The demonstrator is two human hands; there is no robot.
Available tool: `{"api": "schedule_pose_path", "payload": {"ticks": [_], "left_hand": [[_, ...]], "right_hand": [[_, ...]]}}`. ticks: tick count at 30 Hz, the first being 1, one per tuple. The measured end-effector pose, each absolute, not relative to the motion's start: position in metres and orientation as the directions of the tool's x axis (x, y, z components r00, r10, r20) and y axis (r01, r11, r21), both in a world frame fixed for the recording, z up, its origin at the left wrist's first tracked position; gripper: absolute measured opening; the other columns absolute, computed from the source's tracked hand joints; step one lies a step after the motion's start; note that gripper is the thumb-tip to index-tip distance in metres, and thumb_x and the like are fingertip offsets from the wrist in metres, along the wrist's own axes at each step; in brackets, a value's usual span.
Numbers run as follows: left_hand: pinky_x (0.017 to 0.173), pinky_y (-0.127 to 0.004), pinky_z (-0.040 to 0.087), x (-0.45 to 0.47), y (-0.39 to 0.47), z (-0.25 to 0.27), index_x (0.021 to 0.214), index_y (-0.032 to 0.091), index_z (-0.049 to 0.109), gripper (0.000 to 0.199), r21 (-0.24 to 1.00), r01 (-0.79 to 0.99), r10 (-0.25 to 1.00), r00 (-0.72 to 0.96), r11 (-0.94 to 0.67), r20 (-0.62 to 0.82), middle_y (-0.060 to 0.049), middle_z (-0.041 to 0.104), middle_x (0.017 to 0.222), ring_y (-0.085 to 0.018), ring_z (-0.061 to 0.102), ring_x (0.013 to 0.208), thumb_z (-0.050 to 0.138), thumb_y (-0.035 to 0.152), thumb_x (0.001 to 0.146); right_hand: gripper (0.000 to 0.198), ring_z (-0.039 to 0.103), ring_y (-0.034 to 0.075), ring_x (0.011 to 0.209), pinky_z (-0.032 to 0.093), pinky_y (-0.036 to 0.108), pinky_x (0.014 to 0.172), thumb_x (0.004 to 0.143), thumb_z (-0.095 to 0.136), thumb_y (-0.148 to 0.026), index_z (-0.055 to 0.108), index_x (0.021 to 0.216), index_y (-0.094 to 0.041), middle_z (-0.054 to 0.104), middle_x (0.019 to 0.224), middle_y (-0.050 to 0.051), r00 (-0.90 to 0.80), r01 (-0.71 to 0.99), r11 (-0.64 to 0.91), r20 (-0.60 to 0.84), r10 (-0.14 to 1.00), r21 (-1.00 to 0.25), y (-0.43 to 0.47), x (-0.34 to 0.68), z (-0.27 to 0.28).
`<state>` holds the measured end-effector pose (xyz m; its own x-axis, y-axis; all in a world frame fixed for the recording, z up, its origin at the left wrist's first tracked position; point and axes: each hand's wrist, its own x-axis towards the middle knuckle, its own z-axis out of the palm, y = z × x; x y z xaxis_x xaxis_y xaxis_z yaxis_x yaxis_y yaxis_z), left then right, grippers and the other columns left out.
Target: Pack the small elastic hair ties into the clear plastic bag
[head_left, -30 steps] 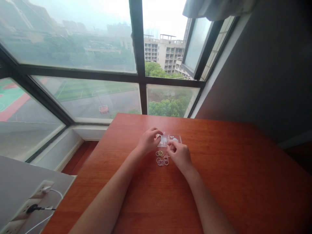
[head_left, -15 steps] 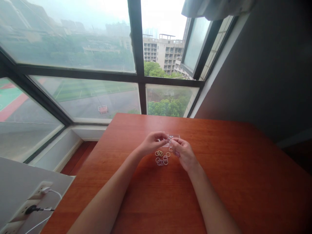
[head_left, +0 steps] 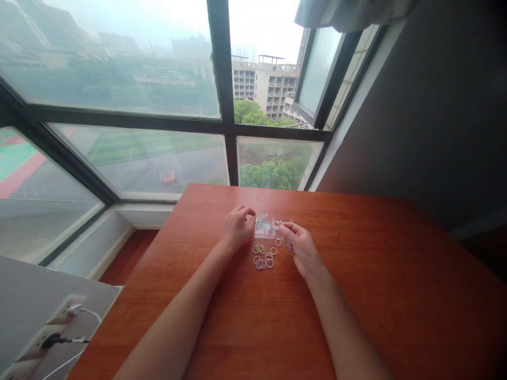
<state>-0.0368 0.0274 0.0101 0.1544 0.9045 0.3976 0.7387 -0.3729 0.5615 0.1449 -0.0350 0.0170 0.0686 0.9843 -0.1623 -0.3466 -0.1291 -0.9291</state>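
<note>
my left hand (head_left: 238, 227) curls its fingers at the left edge of the clear box (head_left: 265, 231); i cannot tell whether they grip anything. my right hand (head_left: 300, 247), thumb and forefinger together, is at the box's right side; anything pinched is too small to tell. the box rests on the wooden table (head_left: 253, 316), with yellowish rings (head_left: 259, 248) and pale purple rings (head_left: 260, 264) nearer me.
</note>
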Motion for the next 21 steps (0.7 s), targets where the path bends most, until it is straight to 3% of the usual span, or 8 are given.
{"api": "schedule_pose_path", "payload": {"ticks": [9,12,17,21], "left_hand": [[0.064,-0.024,0.041,-0.041,0.031,0.008,0.082,0.020,0.065,0.010,0.568,0.722,0.899,0.176,-0.395,0.402,-0.001,0.058,0.082,-0.011,0.054,0.064,0.056,0.022,0.080],[0.064,-0.024,0.041,-0.041,0.031,0.006,0.081,0.021,0.065,0.009,0.571,0.715,0.898,0.189,-0.404,0.398,0.000,0.058,0.082,-0.011,0.054,0.064,0.056,0.021,0.080],[0.063,-0.024,0.042,-0.041,0.031,0.006,0.082,0.021,0.065,0.011,0.583,0.696,0.895,0.209,-0.419,0.395,-0.001,0.058,0.083,-0.011,0.053,0.065,0.055,0.020,0.079],[0.063,-0.024,0.042,-0.041,0.031,0.007,0.083,0.020,0.065,0.011,0.585,0.692,0.894,0.217,-0.423,0.391,-0.001,0.059,0.085,-0.011,0.053,0.064,0.055,0.020,0.079]], "right_hand": [[0.032,0.029,0.004,0.044,0.019,0.018,0.041,0.066,0.075,-0.040,0.061,0.081,-0.016,0.040,0.049,-0.009,0.076,-0.333,-0.115,-0.148,0.986,-0.936,-0.035,0.147,0.019],[0.031,0.031,0.005,0.044,0.022,0.019,0.042,0.067,0.073,-0.042,0.061,0.081,-0.016,0.042,0.051,-0.008,0.077,-0.252,-0.108,-0.132,0.988,-0.962,-0.035,0.149,0.020],[0.023,0.043,0.009,0.052,0.031,0.022,0.051,0.074,0.064,-0.039,0.065,0.081,-0.017,0.053,0.057,-0.004,-0.019,0.183,-0.046,-0.050,0.999,-0.982,-0.035,0.159,0.014],[0.013,0.046,0.010,0.054,0.032,0.022,0.054,0.076,0.059,-0.029,0.068,0.076,-0.019,0.053,0.056,-0.004,-0.135,0.555,0.074,-0.001,0.991,-0.829,-0.038,0.161,0.012]]}}
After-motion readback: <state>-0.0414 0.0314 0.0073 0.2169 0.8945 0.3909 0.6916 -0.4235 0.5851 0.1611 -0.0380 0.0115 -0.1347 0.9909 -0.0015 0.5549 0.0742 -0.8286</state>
